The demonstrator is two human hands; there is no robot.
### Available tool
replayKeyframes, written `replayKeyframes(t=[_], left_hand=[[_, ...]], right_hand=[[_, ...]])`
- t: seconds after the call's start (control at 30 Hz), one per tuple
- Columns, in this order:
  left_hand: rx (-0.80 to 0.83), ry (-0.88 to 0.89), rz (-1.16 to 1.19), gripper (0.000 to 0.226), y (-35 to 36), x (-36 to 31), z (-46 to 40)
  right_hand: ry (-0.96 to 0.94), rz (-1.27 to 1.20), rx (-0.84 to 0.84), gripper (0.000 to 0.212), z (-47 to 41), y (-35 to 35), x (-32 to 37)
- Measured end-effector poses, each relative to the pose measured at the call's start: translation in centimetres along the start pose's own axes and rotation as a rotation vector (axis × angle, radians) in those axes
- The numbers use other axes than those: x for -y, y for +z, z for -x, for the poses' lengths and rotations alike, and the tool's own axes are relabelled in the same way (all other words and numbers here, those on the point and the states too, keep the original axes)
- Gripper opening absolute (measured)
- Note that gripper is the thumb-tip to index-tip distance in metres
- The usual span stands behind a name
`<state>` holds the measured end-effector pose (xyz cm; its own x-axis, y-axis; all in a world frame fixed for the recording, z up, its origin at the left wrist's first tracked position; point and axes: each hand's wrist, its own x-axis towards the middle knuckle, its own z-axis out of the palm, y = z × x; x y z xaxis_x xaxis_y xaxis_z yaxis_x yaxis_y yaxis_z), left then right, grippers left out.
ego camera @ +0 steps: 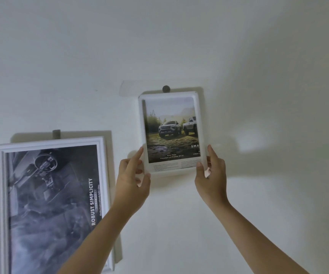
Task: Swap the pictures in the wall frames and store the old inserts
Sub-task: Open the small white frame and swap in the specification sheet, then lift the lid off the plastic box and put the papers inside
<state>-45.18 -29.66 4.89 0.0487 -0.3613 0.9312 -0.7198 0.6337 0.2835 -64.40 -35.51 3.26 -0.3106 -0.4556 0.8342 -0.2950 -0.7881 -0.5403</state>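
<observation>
A plain white painted wall (258,56) fills the view, lit unevenly, with a brighter patch on its right side and soft shadows behind both frames. Near the wall's middle, a small white rounded-corner picture frame (169,94) sits upright just below a small grey round wall hook (166,88), its top edge touching or nearly touching the hook. Inside it is a colour print of two pickup trucks on a muddy field (171,131), with small text along the bottom. A pale rectangular mark (128,89) shows on the wall just left of the hook.

Toward the wall's lower left hangs a large white moulded picture frame (102,175), below a grey hook (56,134). It holds a black-and-white car interior print (47,194) with the words "ROBUST SIMPLICITY" running sideways along its right side.

Both bare forearms reach up from the bottom edge. The left hand (133,180) grips the small frame's lower left corner, fingers curled round the side edge and the thumb near the bottom edge. The right hand (212,175) grips the lower right corner, the thumb lying on the front and fingers up the side and behind.
</observation>
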Motion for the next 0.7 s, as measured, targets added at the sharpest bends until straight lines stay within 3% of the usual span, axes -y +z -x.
replayKeyframes(t=[0.3, 0.57, 0.7], left_hand=[[0.076, -0.122, -0.027, 0.075, -0.2, 0.0, 4.8], [0.317, -0.446, 0.076, 0.074, 1.7, -2.0, 17.4], [0.498, -0.661, 0.127, 0.069, 2.9, -3.1, 26.3]], right_hand=[[0.184, 0.134, 0.181, 0.070, 3.0, -1.9, 0.6], [0.335, 0.327, 0.396, 0.071, 15.6, -9.2, -2.7], [0.567, 0.509, 0.580, 0.071, 23.1, -14.9, -6.0]])
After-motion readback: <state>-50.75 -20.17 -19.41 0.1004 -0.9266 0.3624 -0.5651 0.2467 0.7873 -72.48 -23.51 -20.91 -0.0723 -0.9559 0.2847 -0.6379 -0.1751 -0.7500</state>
